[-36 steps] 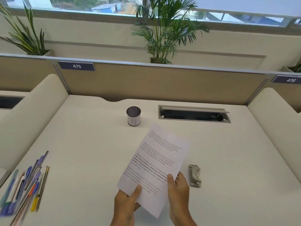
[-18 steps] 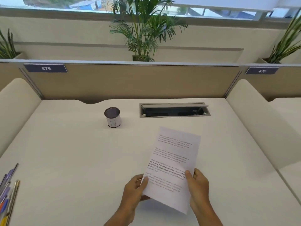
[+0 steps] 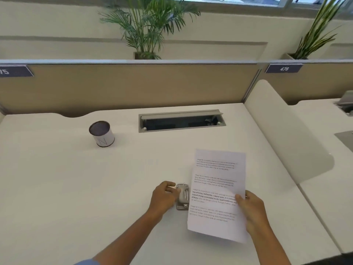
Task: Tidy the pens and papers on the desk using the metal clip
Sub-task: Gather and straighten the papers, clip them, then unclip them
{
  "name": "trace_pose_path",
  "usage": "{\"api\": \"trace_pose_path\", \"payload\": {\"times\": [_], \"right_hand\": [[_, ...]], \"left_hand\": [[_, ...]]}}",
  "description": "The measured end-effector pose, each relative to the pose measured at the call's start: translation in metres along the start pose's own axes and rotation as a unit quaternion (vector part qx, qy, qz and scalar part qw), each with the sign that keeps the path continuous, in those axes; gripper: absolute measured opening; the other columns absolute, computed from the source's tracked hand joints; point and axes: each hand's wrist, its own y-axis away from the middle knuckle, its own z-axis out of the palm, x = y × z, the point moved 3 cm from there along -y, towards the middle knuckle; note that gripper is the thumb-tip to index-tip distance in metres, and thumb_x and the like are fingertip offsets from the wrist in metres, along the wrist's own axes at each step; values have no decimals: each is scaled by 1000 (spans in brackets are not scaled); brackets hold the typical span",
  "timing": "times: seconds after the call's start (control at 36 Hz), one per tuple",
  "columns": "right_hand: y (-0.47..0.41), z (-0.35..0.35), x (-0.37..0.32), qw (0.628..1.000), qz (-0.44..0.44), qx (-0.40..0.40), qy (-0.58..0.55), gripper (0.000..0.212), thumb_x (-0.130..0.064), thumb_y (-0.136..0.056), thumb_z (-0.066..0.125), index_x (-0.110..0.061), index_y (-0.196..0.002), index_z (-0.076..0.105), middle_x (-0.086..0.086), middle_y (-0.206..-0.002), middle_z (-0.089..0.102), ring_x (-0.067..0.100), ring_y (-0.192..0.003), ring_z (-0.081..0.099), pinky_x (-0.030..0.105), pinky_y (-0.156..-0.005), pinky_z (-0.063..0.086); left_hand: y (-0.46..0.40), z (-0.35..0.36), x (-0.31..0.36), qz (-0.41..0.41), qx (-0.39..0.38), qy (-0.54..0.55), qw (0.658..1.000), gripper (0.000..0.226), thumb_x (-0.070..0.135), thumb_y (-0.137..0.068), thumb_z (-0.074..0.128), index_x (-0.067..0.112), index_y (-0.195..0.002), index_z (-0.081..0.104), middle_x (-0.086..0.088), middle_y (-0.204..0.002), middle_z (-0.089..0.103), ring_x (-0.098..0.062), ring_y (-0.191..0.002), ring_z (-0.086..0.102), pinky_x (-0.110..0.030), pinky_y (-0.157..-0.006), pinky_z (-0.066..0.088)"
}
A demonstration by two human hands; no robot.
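While right hand [image 3: 252,209] pinches printed papers [image 3: 217,194] at their 3 o'clock edge, lifted over desk [image 3: 76,188], left hand [image 3: 164,197] curls onto metal clip [image 3: 183,197], fingers touching its 9 o'clock side. Step in hand, as judged: taking up clip. Next move calls for opening clip, feeding paper edge in. Clip's 3 o'clock side hidden under papers; firm grip or mere touch, cannot tell. Pens out of view. Cup [image 3: 102,133] stands at 11 o'clock.
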Motion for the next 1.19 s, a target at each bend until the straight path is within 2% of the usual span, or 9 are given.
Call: {"api": "trace_pose_path", "payload": {"times": [0.11,0.28,0.33,0.42,0.5,0.67,0.83,1.06,1.19], "right_hand": [[-4,-9,4,1000,5,1,3,21,0,-102,62,-15,-102,76,6,-103,79,28,-92,75,36,-82,58],[-6,-10,12,1000,9,-11,6,20,0,-103,61,-14,-106,75,7,-104,79,30,-95,76,40,-85,61],[-5,-9,14,1000,9,-14,9,20,1,-103,61,-13,-107,76,7,-103,80,29,-93,76,38,-82,60],[-3,-4,19,1000,13,-22,14,22,1,-102,61,-15,-101,76,8,-103,80,31,-96,76,42,-88,62],[0,5,23,999,15,-34,26,23,1,-102,62,-17,-98,77,6,-101,81,31,-96,77,49,-94,63],[17,31,27,997,10,-59,43,24,1,-100,60,-15,-96,77,5,-96,81,25,-89,77,32,-72,59],[41,70,37,995,16,-90,50,22,1,-99,59,-10,-96,77,9,-96,81,31,-91,78,40,-79,61],[80,120,51,990,22,-123,66,25,1,-100,58,-14,-94,76,4,-95,81,22,-85,77,27,-62,57],[102,148,60,988,24,-137,69,22,2,-101,57,-9,-97,76,8,-97,81,26,-87,77,29,-65,57]], "left_hand": [[-2,12,-1,3,1,-12,1000,23,21,-90,83,21,-109,71,-3,-96,75,-32,-96,77,-46,-83,64],[-3,19,-5,21,0,-31,999,21,13,-94,79,19,-112,72,-13,-104,75,-16,-79,78,-20,-57,58],[-3,17,-6,24,-3,-21,999,20,8,-95,77,16,-112,74,-16,-106,73,-17,-75,78,-22,-57,61],[-1,11,-10,27,-7,-2,1000,18,5,-96,76,15,-111,76,-19,-107,72,-26,-77,79,-33,-64,66],[3,-3,-17,28,2,10,1000,19,2,-96,74,16,-108,77,-17,-105,73,-23,-69,76,-28,-58,63],[14,-42,-30,32,36,31,998,18,7,-94,77,22,-101,79,-17,-102,73,-23,-68,72,-31,-63,62],[23,-92,-48,25,65,31,997,21,2,-94,75,21,-103,79,-20,-106,73,-24,-68,73,-26,-58,62],[34,-154,-74,18,102,29,994,23,-1,-94,74,19,-104,79,-23,-104,74,-22,-58,73,-28,-58,61],[43,-186,-84,21,116,39,992,23,-2,-94,75,19,-103,79,-24,-102,74,-21,-65,73,-28,-59,63]]}}
